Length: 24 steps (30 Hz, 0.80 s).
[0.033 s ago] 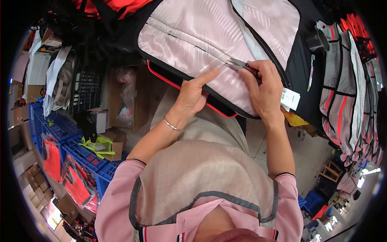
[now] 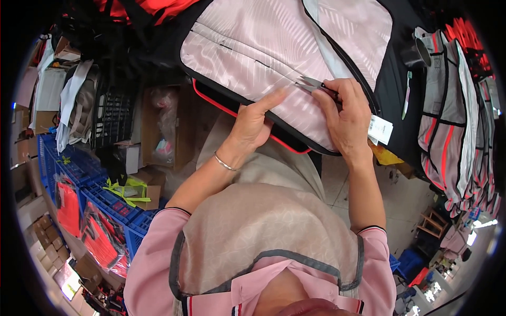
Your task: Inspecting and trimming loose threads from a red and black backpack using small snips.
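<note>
A bag with a shiny pale pink lining, black edging and red piping lies spread before me. My left hand grips its near edge, thumb on top of the lining, the other fingers tucked under and partly hidden. In my right hand is a pair of small dark-handled thread snips, its pointed blades apart and lying over the lining near a seam. A black zipper with a grey strip beside it runs past the right hand. White tags hang by the right wrist.
On the black surface to the right lie a toothbrush and a dark metal cup. Grey bag pieces with red stripes hang at far right. Blue crates and a cardboard box with plastic bags stand at left.
</note>
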Available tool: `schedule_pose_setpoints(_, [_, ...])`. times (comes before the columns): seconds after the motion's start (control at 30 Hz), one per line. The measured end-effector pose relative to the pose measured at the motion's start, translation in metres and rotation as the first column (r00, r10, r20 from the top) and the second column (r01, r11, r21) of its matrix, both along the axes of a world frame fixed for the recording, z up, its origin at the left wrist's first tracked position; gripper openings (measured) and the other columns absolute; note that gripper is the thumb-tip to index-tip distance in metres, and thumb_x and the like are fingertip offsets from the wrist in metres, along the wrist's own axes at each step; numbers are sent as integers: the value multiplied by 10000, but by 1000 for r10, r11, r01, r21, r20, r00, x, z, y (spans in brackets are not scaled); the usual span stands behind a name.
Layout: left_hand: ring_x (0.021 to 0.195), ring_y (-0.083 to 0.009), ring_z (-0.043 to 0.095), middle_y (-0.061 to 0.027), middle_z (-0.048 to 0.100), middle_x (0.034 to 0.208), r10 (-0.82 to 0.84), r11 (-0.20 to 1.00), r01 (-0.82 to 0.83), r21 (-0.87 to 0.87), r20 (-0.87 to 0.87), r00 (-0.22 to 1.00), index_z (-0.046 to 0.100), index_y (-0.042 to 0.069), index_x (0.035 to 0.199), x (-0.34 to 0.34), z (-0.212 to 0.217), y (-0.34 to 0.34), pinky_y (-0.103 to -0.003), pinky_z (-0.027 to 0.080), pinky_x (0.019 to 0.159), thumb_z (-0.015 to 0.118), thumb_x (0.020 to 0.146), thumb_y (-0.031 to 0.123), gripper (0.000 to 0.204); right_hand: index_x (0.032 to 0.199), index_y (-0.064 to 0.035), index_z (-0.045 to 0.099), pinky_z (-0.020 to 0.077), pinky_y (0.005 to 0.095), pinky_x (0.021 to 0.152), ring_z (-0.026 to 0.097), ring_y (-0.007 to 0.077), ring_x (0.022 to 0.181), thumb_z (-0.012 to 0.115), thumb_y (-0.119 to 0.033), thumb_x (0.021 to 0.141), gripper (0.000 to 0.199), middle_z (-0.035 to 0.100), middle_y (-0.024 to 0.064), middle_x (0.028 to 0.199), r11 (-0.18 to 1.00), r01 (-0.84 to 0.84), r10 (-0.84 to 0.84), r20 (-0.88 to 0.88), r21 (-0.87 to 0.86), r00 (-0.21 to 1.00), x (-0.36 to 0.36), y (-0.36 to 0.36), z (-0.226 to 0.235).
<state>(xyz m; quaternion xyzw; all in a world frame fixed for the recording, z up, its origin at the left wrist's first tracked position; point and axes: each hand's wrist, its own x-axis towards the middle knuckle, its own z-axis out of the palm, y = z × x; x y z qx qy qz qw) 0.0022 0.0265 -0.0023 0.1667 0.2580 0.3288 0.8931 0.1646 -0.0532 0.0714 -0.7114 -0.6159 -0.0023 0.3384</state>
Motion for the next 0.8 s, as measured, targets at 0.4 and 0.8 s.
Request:
schedule_pose_setpoints(0.4, [1102,-210,604,-85,642,1187,70,996,-67,55,-38,997,583,6,1253,4,0,-7,-380,460,1004,731,872,105,421,884,-77,626,471,365,625,588,249,750,783,-237,779,247,603,45,815,998,-23,15,146,55,989,2,4,-1])
schedule_pose_setpoints(0.8, [1102,-208,606,-91,632,1191,122,990,-119,70,-42,992,561,6,1255,6,7,-10,-375,487,989,732,850,27,440,852,-66,630,472,378,611,594,255,726,780,-201,788,212,607,57,801,999,37,-39,58,36,998,1,1,-1])
